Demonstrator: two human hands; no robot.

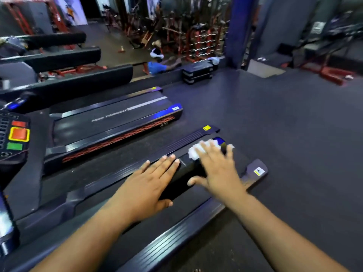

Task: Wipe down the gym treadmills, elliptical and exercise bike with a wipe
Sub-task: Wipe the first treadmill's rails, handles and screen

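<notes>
Head view showed the right hand (216,167), fingers spread flat, pressing a white wipe (198,151) on the near treadmill (176,232) deck's far end, at about one o'clock. The left hand (145,185) lay flat alongside, holding nothing. Soft, light wipe probably bunches; palm pressure suits it.

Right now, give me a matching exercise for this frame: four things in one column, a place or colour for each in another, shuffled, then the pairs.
Things:
1. wipe
2. left hand
3. stop button
4. second treadmill

Descriptions:
A. red with a yellow border
B. flat on the treadmill deck, holding nothing
C. white, under the right hand
D. red mesh along its side

Pairs: 1-C, 2-B, 3-A, 4-D
</notes>
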